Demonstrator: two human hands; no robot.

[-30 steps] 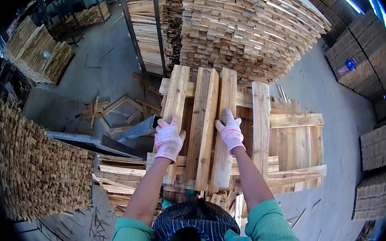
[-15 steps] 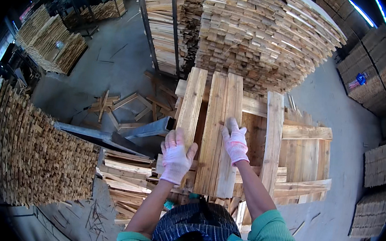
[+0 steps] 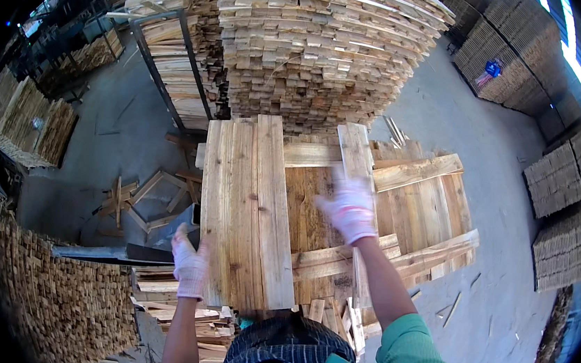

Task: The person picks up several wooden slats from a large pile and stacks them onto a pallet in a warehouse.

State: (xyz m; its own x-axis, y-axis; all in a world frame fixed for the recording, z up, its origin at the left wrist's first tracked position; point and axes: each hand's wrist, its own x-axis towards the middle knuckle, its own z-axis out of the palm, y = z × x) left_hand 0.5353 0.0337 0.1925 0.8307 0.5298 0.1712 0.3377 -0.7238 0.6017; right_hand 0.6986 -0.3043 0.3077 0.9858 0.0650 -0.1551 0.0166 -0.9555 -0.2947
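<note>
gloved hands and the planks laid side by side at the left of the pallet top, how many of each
gloved hands: 2, the left hand and the right hand
planks laid side by side: 3, the left plank, the middle plank, the right plank
total: 5

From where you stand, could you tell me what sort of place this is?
Probably a timber yard or pallet workshop: tall stacks of sawn boards, a part-built pallet under gloved hands, and offcuts on the concrete floor.
</note>
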